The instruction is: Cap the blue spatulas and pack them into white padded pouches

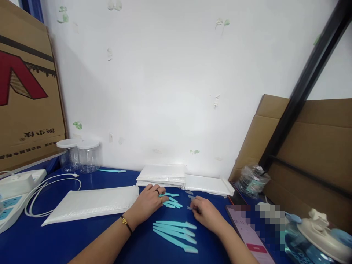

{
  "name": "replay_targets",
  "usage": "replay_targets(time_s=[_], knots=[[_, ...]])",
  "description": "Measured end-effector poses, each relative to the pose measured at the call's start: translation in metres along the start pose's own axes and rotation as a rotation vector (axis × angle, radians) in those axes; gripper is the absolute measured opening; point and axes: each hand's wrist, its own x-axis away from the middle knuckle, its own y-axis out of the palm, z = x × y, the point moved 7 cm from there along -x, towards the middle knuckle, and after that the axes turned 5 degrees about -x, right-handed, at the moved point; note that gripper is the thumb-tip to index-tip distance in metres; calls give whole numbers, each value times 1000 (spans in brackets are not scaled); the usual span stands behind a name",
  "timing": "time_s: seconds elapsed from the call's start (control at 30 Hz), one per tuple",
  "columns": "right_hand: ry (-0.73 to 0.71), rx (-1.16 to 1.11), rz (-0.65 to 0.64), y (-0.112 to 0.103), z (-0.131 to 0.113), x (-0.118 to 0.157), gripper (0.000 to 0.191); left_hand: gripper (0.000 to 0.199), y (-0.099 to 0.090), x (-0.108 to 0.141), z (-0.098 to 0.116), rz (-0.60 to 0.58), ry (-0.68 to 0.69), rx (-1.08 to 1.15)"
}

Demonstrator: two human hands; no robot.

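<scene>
My left hand [152,200], with rings and a bracelet, rests over a group of turquoise razors [173,202], its fingers bent and their tips at the handles; whether it grips one cannot be made out. At the right, my right hand [203,211] has its fingers curled together beside small clear plastic caps [190,197]; what lies between the fingertips is too small to name. Several more turquoise razors [176,231] lie fanned out on the blue table nearer to me, blades pointing right.
White padded envelopes [162,176] are stacked by the wall, another [96,201] lies left. Clear jars [88,157] and a power strip [16,198] stand left. A phone [247,234], a water bottle [310,238] and cardboard [316,157] are right.
</scene>
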Motion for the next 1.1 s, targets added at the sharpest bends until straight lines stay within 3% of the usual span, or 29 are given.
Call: replay_targets(time_s=[0.1, 0.23, 0.5, 0.8, 1.1], knots=[[2, -8, 3, -2, 0, 0, 20, 5, 8, -1, 1, -23, 5, -3], [23, -24, -9, -4, 1, 0, 19, 11, 16, -1, -3, -26, -1, 2], [63, -63, 1, -7, 4, 1, 15, 12, 5, -3, 2, 9, 19, -19], [31, -162, 4, -5, -1, 1, 18, 25, 14, -3, 6, -21, 30, -11], [8, -237, -9, 3, -8, 0, 13, 13, 12, 0, -3, -98, 70, 187]])
